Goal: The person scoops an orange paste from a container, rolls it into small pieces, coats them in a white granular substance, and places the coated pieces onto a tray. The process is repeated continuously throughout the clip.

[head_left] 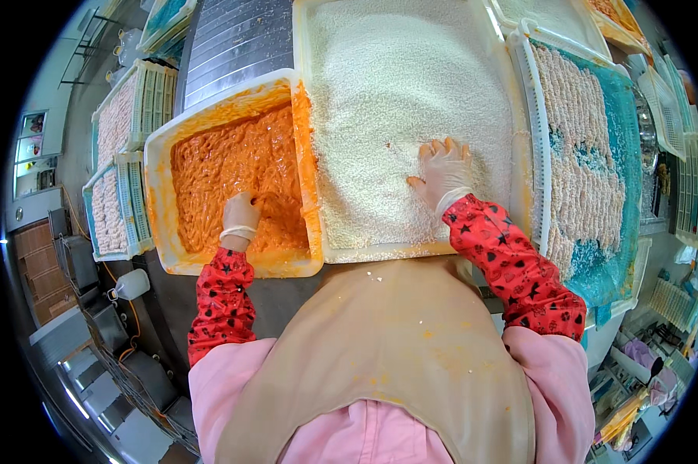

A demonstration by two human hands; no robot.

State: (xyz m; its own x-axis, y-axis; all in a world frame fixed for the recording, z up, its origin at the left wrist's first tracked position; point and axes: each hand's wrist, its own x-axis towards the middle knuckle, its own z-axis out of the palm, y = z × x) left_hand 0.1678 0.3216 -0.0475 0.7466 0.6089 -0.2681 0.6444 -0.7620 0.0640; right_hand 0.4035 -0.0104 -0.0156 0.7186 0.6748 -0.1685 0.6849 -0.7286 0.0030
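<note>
At the left, my left hand (242,214), in a pale glove, dips into a white tub (157,182) of wet, orange-coated meat (233,158). Its fingers are closed at the surface of the meat, and their tips are partly hidden. My right hand (445,172), gloved and smeared orange at the fingertips, lies with fingers spread on a bed of white crumbs (380,85). These crumbs fill a large pale tray (395,252) right beside the tub. No piece shows in the right hand.
A white crate (544,155) with a teal liner (629,147) holds rows of crumb-coated strips (577,147) at the right. Stacked crates (138,189) with more strips stand at the left. Behind the tub is a ridged metal surface (237,46). A white jug (132,284) sits lower left.
</note>
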